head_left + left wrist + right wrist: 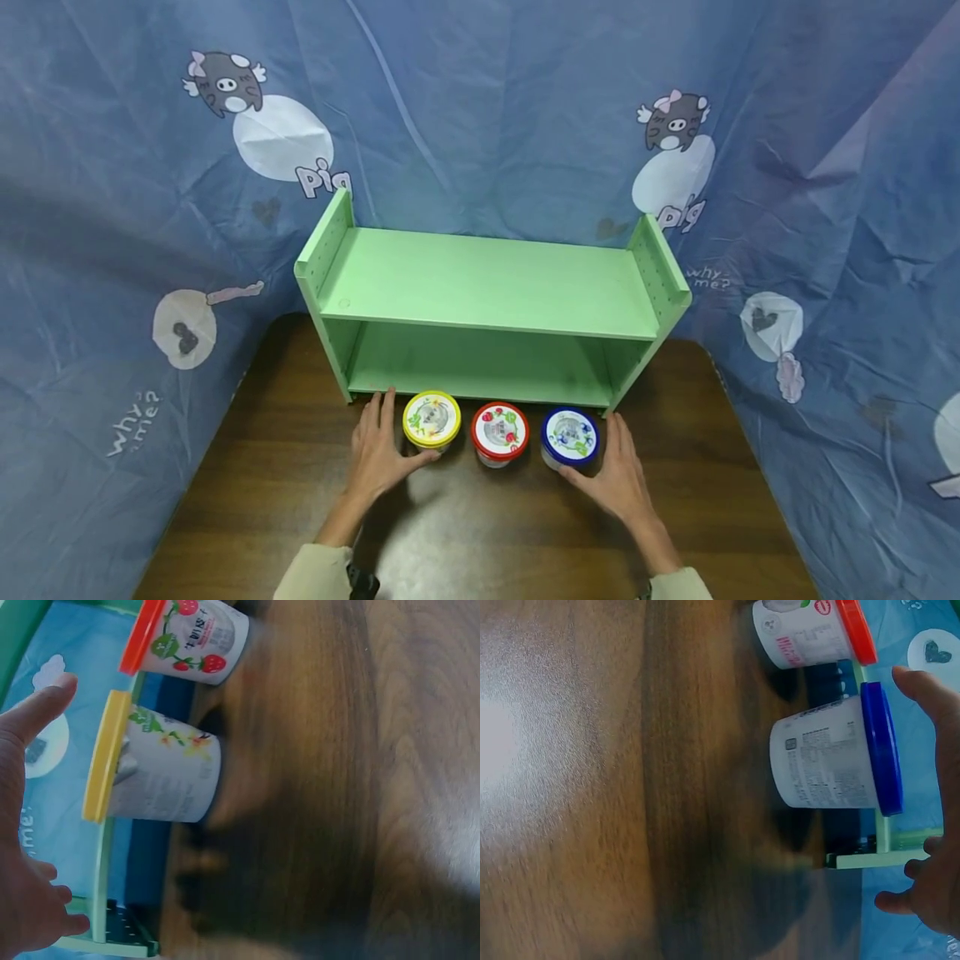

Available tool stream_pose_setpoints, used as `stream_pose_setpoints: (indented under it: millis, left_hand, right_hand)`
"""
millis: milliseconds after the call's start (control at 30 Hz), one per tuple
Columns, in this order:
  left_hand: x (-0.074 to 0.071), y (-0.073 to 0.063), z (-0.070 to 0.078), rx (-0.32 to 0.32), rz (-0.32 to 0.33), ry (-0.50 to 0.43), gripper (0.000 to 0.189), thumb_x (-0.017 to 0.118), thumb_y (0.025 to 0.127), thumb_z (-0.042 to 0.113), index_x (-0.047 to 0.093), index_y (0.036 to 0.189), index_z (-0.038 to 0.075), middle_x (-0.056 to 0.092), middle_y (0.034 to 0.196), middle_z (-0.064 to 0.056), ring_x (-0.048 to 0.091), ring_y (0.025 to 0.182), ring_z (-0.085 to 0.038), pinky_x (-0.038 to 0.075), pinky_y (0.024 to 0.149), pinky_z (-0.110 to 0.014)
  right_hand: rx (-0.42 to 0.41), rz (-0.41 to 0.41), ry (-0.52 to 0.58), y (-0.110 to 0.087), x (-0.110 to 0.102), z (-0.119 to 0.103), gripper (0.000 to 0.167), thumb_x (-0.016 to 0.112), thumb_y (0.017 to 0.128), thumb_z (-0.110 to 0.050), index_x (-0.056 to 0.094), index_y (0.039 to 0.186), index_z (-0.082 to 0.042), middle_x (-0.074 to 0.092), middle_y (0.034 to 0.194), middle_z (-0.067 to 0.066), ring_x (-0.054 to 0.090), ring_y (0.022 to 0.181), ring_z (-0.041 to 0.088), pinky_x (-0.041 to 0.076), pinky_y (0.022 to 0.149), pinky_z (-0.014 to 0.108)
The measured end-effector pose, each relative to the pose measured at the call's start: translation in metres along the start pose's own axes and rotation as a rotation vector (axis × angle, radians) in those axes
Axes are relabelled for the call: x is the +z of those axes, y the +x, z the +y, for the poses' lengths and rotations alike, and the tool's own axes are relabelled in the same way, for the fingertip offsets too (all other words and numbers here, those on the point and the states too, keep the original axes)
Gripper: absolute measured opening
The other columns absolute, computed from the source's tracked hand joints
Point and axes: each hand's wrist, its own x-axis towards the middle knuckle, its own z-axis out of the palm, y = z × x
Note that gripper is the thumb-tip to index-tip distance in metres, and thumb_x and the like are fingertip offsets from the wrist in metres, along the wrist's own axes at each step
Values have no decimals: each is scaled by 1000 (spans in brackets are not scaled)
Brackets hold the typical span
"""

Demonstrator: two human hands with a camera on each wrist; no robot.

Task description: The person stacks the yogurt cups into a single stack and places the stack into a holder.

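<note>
Tub with yellow lid (432, 418): upright on the brown wood surface (487, 533), leftmost of three, just in front of the shelf unit (487, 279); flower print on lid and side.
Tub with red lid (500, 432): upright, middle of the row, strawberry print, near both neighbours but apart from each; neither hand on it.
Tub with blue lid (570, 437): upright, right end of the row, blue berries and green leaves on the lid, fine print down the white side.
My left grip (377, 454): fingers and thumb spread apart around the yellow one, thumb on its near side, fingers to its left; left wrist view shows a gap to the lid, nothing clamped.
My right grip (618, 483): also apart, spread round the blue one, thumb near side, fingers to its right; gap to the lid in the right wrist view, nothing clamped.
Shelf: light green, two boards between side panels, stands behind the row; can't tell if my fingertips touch it.
Sleeves (315, 573): pale, at both wrists.
Cloth (480, 117): blue, creased, winged-pig prints, hangs behind and at both sides.
</note>
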Motion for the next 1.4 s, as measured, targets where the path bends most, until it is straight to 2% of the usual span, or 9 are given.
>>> stream_pose_setpoints:
  millis: [333,600,933,1100,1400]
  left_hand:
    - [12,6,0,-84,-44,-103,132,92,61,51,15,160,8,23,162,-29,26,148,-51,27,113,-73]
    - [24,7,-2,-85,-43,-170,132,91,60,52,18,159,5,26,162,-25,29,148,-47,30,113,-70]
    - [35,10,-3,-165,-67,-322,131,93,62,42,12,161,10,26,163,-24,29,148,-47,33,114,-67]
    - [40,10,-3,-191,-59,-375,130,93,62,36,14,161,10,29,161,-25,33,146,-48,34,113,-66]
    - [49,10,-6,-188,2,-407,125,94,61,32,21,158,5,36,158,-26,44,140,-46,39,111,-63]
  right_hand:
    - [47,-12,118,3,12,3,130,86,68,-54,13,158,3,17,163,30,30,145,52,36,112,66]
    - [83,-19,196,5,17,2,128,88,68,-48,12,158,2,20,162,30,32,145,50,37,112,65]
    - [142,34,279,8,30,3,122,89,67,-41,16,158,-2,31,158,30,38,142,48,38,112,64]
    - [174,58,318,8,34,2,121,90,66,-38,19,157,-1,36,155,30,43,140,46,39,111,61]
    - [212,75,367,7,41,1,119,90,68,-35,18,157,0,39,154,31,44,138,48,38,111,64]
